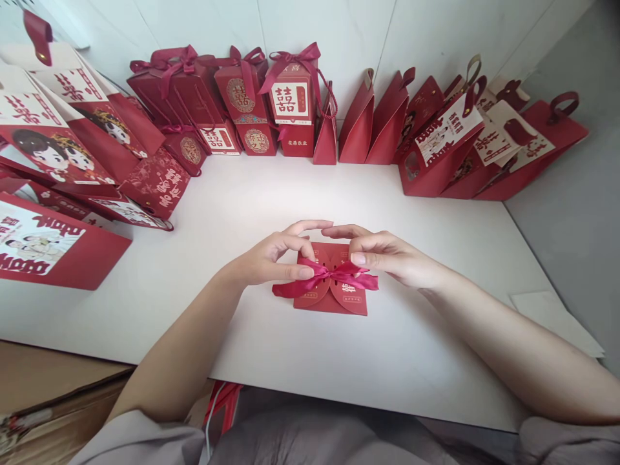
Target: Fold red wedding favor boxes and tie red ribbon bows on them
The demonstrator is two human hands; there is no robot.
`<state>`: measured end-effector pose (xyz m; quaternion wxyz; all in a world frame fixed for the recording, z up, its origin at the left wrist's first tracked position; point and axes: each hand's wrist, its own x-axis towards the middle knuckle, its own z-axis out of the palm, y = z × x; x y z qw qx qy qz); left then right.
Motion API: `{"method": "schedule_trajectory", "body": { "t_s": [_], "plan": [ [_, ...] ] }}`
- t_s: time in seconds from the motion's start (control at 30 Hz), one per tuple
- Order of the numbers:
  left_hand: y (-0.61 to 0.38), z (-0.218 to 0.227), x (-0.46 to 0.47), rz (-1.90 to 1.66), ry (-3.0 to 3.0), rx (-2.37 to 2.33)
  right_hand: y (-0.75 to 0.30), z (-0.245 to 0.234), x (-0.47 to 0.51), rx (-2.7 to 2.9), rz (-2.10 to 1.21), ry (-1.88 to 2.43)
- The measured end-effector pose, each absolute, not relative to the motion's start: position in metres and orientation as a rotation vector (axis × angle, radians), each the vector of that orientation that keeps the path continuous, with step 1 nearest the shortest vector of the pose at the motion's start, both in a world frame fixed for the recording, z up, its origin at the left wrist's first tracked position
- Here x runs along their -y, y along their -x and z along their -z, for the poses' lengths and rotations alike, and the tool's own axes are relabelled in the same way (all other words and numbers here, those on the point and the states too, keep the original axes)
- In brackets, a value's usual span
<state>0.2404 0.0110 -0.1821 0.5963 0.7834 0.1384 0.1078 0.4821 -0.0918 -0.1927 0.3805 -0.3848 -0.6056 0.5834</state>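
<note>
A small flat red gift box (334,298) lies in the middle of the white table (242,213). A dark pink ribbon (295,288) runs across its top, with tails sticking out to both sides. My left hand (278,257) pinches the ribbon on the left, thumb and fingers closed on it. Over the box's right half, my right hand (387,255) pinches the ribbon near the knot (334,274). The index fingertips of both hands almost touch above the box.
Red gift bags and boxes stand along the back wall (290,110), several with ribbon bows. More bags lie stacked at the left (58,239) and lean at the right (484,148). A white sheet (552,316) lies at the table's right edge. A cardboard box (43,400) sits below left.
</note>
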Motion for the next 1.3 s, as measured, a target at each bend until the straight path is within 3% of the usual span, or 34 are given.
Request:
{"method": "schedule_trajectory", "body": {
  "t_s": [0.77,1.3],
  "plan": [
    [-0.243,0.170,0.000,-0.271,-1.909,-0.644,-0.480,0.192,0.091,1.505,-1.578,0.988],
    [-0.242,0.164,-0.007,-0.149,-2.006,-0.432,-0.482,0.187,0.090,1.612,-1.649,1.013]
  ]
}}
